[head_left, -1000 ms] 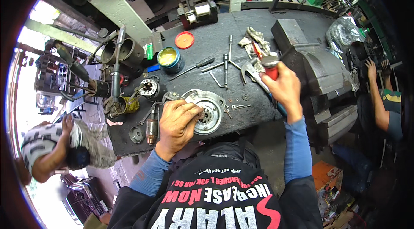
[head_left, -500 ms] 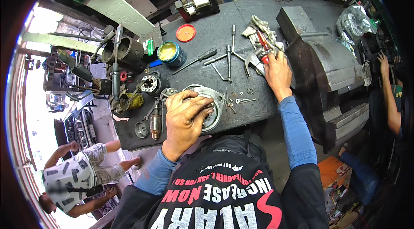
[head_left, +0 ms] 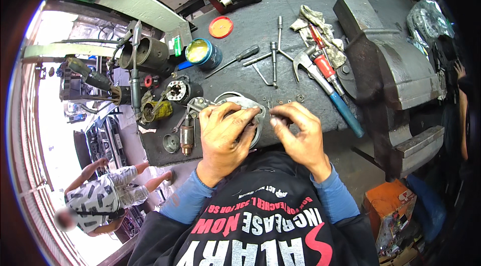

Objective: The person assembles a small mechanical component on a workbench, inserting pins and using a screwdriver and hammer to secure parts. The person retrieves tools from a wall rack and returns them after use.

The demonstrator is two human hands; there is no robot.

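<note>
Left hand (head_left: 225,133) lies flat over the round metal housing (head_left: 253,110) at the near edge of the tabletop (head_left: 240,25), fingers spread and pressing on the rim; it is steadying the part, not closed around it. Right hand (head_left: 298,133) sits just beside it, thumb and fingertips pinched together on something small at the housing's right rim. We cannot tell what the pinched item is; it may be one of the small screws and washers (head_left: 288,99) scattered just beyond.

Risks as we judge them:
- Housing sits close to the near edge. A push from the left hand toward the body could slide it off onto the floor.
- The pinched piece is tiny. A slip would send it among the loose fasteners or over the edge, where it would be hard to find.
- Hammer with blue handle (head_left: 330,88) lies diagonally near the right hand; an elbow swing could knock its handle end off the near edge.
- Armature (head_left: 187,136) lies at the near left edge, just beside the left wrist; a nudge could roll it off.
- Open yellow-rimmed tin (head_left: 202,53) stands well apart, no concern.
</note>
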